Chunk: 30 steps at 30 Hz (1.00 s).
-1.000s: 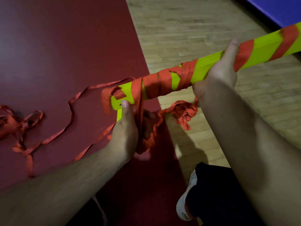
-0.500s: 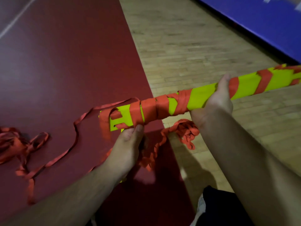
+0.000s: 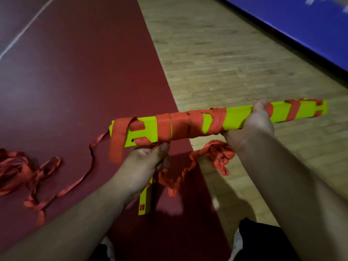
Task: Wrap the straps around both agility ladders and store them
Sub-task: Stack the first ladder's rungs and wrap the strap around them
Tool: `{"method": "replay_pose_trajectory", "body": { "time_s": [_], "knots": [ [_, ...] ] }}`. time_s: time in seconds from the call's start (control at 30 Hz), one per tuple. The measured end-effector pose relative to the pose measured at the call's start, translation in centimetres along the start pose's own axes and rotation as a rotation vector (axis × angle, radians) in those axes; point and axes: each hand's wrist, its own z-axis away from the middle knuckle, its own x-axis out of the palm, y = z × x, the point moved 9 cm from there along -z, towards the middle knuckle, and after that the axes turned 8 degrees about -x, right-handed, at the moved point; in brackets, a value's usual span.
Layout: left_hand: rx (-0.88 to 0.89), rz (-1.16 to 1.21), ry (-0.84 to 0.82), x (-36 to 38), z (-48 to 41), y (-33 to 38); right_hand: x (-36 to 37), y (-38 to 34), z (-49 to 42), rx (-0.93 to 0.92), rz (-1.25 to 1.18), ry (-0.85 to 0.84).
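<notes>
A: Starting at the grip?

B: Clamped in the right hand [image 3: 252,125], thumb over the top edge, fingers curled underneath: the agility ladder [image 3: 238,117], folded into a flat yellow-green bundle, held about level, up off the ground.

A: And on the other side?

B: Pinched in the left hand [image 3: 143,162], just beneath the bundle's left part: the orange strap [image 3: 178,125], thumb tip pushed up against the lower edge. Hard to tell how much strap inside the curled fingers.

A: Wound how?

B: Tight and overlapping across the middle, in looser slanted turns toward the right end, draped in one slack loop over the left end.

A: Further out?

B: Hanging between the two forearms, a bunched tangle [image 3: 218,155] of the same orange webbing. Dangling under the left hand, a single rung [image 3: 145,202], yellow-green, with a small orange square near its lower end. Trailing leftward over the red floor [image 3: 75,81] to a loose heap [image 3: 17,166] at the left edge, more strap.

A: Any writing?

B: Only white marks [image 3: 310,0] on the blue mat [image 3: 301,34] at top right, too blurred to read. Between mat and red floor, pale wooden boards [image 3: 216,63]; across the far left corner, a thin white line [image 3: 24,29].
</notes>
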Motion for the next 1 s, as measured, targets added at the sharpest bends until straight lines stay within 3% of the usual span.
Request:
{"method": "replay_pose_trajectory", "body": {
  "time_s": [0.2,0.4,0.53,0.7,0.87,0.93,1.0],
  "knots": [
    [0.170,0.136,-0.111,-0.5,-0.1,2.2,0.2,2.9,0.2,0.110,-0.061,-0.040],
    [0.333,-0.079,-0.060,-0.8,0.6,4.2,0.5,3.6,0.3,0.095,-0.021,-0.063],
    [0.344,-0.045,0.032,-1.5,0.8,3.9,0.2,2.8,0.6,0.077,-0.025,-0.022],
    [0.212,0.378,0.145,-1.0,1.4,2.7,0.8,3.6,1.4,0.055,-0.114,-0.066],
    [0.261,0.504,0.155,-1.2,1.5,4.0,1.4,4.1,1.5,0.080,-0.146,-0.079],
    [0.286,0.492,0.095,-1.5,1.4,4.5,1.5,4.4,1.6,0.097,-0.148,-0.083],
    [0.304,0.332,0.114,-2.3,1.5,4.8,1.3,4.5,1.8,0.107,-0.142,-0.075]
  ]
}}
